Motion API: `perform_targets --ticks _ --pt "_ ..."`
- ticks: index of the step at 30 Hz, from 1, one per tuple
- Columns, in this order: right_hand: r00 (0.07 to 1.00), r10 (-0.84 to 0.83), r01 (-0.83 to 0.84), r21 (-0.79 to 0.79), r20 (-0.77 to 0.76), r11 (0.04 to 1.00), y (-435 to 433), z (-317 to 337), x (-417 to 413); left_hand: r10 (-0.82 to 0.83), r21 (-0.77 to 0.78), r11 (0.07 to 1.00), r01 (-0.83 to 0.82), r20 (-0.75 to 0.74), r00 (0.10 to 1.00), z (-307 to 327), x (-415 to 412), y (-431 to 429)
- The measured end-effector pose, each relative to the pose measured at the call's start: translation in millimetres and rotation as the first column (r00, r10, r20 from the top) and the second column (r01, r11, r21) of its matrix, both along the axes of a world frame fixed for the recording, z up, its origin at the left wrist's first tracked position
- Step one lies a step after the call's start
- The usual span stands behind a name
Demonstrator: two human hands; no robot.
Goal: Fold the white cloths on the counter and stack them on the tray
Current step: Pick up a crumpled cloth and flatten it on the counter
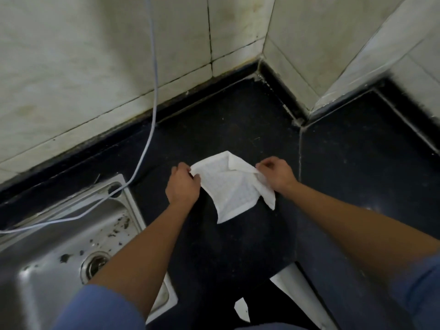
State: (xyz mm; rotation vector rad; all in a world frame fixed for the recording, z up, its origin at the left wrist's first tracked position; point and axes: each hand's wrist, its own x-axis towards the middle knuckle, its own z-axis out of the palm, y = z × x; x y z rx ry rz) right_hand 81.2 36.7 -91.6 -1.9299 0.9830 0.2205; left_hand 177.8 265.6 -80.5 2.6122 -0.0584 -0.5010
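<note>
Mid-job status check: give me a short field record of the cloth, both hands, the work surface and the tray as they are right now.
cloth: white cloth, rumpled, not yet folded square, one corner drooping at its right
left hand: left hand pinches the cloth's left corner
right hand: right hand pinches its right edge
surface: dark counter, in a tiled corner
sink: steel sink left of the cloth, pale cable trailing over it
tray: not identifiable in view

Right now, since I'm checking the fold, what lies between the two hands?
The cloth, with the left hand and the right hand each pinching an edge of it, as the head view shows.
</note>
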Motion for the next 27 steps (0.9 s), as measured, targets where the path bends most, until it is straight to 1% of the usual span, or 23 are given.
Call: perform_targets --ticks 4,7,9,10,12,14,15,16,17,19,20,21,23,24,25,27 --pt "0.995 0.067 -0.071 -0.052 -0.08 0.996 -7 0 -20 0.116 0.029 0.993 -0.113 -0.16 0.98 -9 -31 3" --pt "0.986 0.097 -0.103 -0.036 -0.135 0.994 -5 -10 -38 0.135 -0.077 0.983 -0.168 -0.324 0.937 -14 -59 10" --pt "0.983 0.095 -0.102 -0.038 -0.154 0.994 -1 -12 -45 0.086 -0.132 0.981 -0.144 -0.371 0.924 -14 -73 10" --pt "0.981 0.105 -0.116 -0.056 -0.166 0.992 1 -11 -45 0.047 -0.135 0.985 -0.103 -0.361 0.931 -14 -77 8" --pt "0.971 0.137 -0.167 -0.149 -0.193 0.975 5 -6 -39 -0.006 -0.115 0.993 -0.031 -0.313 0.95 -13 -81 4" --pt "0.965 0.158 -0.209 -0.248 -0.211 0.946 9 -1 -28 -0.015 -0.089 0.996 -0.008 -0.264 0.964 -12 -81 3" --pt "0.958 0.165 -0.227 -0.271 -0.235 0.935 10 1 -22 -0.012 -0.079 0.997 -0.008 -0.254 0.967 -11 -81 5" --pt "0.954 0.162 -0.23 -0.268 -0.253 0.935 9 2 -17 -0.01 -0.072 0.997 -0.008 -0.254 0.967 -11 -80 8" --pt "0.956 0.127 -0.192 -0.236 -0.266 0.953 8 1 -14 -0.01 -0.066 0.998 -0.007 -0.257 0.966 -12 -80 14" --pt "0.967 0.025 -0.059 -0.13 -0.252 0.99 5 -3 -13 -0.011 -0.047 0.999 -0.002 -0.266 0.964 -13 -82 28" --pt "0.965 -0.001 -0.031 -0.116 -0.264 0.993 4 -5 -16 -0.009 -0.035 0.999 0.0 -0.275 0.961 -14 -84 36" --pt "0.954 0.0 -0.041 -0.131 -0.301 0.991 5 -7 -20 -0.007 -0.019 1.0 0.002 -0.288 0.957 -14 -86 43" --pt "0.92 0.042 -0.126 -0.19 -0.39 0.974 9 -9 -29 -0.009 0.001 1.0 0.01 -0.308 0.951 -15 -90 53" --pt "0.91 0.071 -0.182 -0.242 -0.408 0.953 11 -8 -32 -0.012 0.003 1.0 0.013 -0.312 0.95 -15 -92 56" --pt "0.906 0.104 -0.243 -0.304 -0.41 0.921 12 -4 -33 -0.015 0.005 1.0 0.017 -0.315 0.949 -14 -95 58" --pt "0.885 0.215 -0.389 -0.403 -0.413 0.828 15 2 -28 -0.027 0.016 0.999 0.034 -0.318 0.948 -14 -99 61"
